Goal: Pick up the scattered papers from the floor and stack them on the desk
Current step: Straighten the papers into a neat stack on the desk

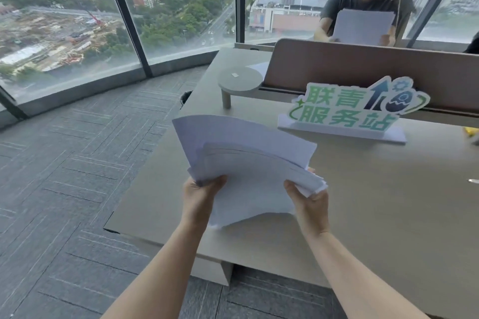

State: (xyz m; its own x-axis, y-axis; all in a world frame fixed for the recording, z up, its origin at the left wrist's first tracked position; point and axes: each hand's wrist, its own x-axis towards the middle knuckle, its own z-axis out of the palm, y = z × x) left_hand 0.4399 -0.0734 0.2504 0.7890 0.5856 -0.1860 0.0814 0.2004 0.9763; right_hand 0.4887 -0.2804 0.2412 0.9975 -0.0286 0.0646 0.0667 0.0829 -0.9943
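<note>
A loose, uneven bundle of white papers (246, 160) is held over the left part of the beige desk (375, 215). My left hand (201, 197) grips its lower left edge, thumb on top. On the lower right edge, my right hand (307, 202) grips the bundle with fingers curled beneath. The sheets fan out and bend, their bottom edge hanging just above the desktop. No papers show on the visible grey carpet (64, 189).
A green-and-white cut-out sign (347, 111) stands at the desk's back. A small round grey stand (239, 80) rises at the back left, next to a tan divider panel (375, 70). Beyond the divider, a person (368, 0) holds white sheets. Tall windows (77, 21) curve around the room.
</note>
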